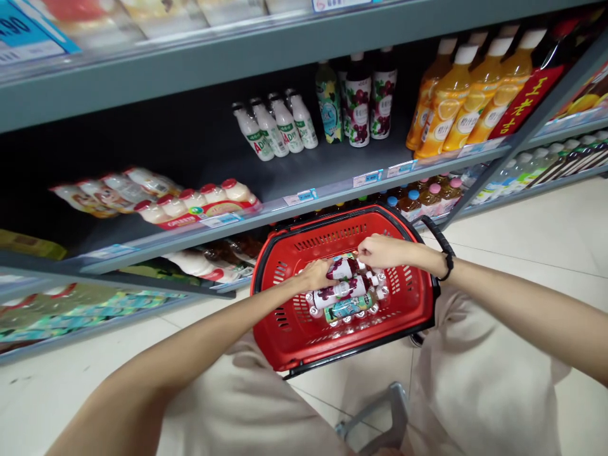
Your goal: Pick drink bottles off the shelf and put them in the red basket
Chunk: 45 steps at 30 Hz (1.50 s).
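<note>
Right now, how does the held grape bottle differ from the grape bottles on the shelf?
The held bottle lies sideways; the shelf bottles stand upright. The held bottle is in the red basket, between left hand and right hand; the shelf bottles go untouched. Both carry purple grape labels.

Basket (289,339): red moulded plastic, glossy, with slotted walls, a black plastic rim and a black handle (439,239); the grape-label bottle (342,268) in it is wrapped in shiny printed film. Shelf (304,180), far side: grey painted metal, matt, with a clear glossy plastic strip on its front edge over paper price tags (367,178). Floor tiles (536,221) pale, smooth, faint sheen; trousers (475,392), near, beige cloth, matt; orange bottles (451,101), far right, clear glossy plastic.
</note>
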Available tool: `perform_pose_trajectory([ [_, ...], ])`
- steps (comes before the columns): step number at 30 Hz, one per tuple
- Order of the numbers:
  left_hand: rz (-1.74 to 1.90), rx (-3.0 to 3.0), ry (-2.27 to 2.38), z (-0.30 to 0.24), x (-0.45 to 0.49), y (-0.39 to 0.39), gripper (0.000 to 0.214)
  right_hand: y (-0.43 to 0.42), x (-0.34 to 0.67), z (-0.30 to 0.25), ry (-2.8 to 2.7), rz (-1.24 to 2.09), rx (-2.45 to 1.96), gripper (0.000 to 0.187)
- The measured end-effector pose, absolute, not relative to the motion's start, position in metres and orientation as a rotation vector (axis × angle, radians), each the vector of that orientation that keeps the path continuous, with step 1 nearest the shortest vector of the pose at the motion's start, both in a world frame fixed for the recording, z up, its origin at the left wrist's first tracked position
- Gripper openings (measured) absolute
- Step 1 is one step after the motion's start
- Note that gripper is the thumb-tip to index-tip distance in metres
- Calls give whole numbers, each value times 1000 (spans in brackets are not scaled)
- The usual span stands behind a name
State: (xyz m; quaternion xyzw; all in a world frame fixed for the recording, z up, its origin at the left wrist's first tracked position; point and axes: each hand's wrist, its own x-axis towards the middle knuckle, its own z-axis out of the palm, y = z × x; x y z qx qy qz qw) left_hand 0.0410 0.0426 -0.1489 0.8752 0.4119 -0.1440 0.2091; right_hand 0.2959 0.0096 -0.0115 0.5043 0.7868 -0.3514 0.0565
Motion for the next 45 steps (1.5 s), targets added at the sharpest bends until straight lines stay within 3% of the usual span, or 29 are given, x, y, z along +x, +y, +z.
perform_pose_trajectory([
  [14, -333, 2377, 1114, -163, 40, 46, 53, 10, 291, -18, 2383, -983, 1543, 26],
  [21, -332, 2318, 1058, -167, 35, 54, 66, 8, 292, -17, 2347, -991, 1543, 23],
  [31, -282, 2354, 1192, -143, -15, 98, 45, 4, 298, -16, 2382, -1008, 1469, 27],
  [35, -298, 2466, 1257, -126, -59, 113, 25, 2, 295, -12, 2375, -919, 1460, 27],
  [45, -168, 2688, 1134, -126, -85, 99, 18, 2, 282, -2, 2320, -701, 1455, 27],
])
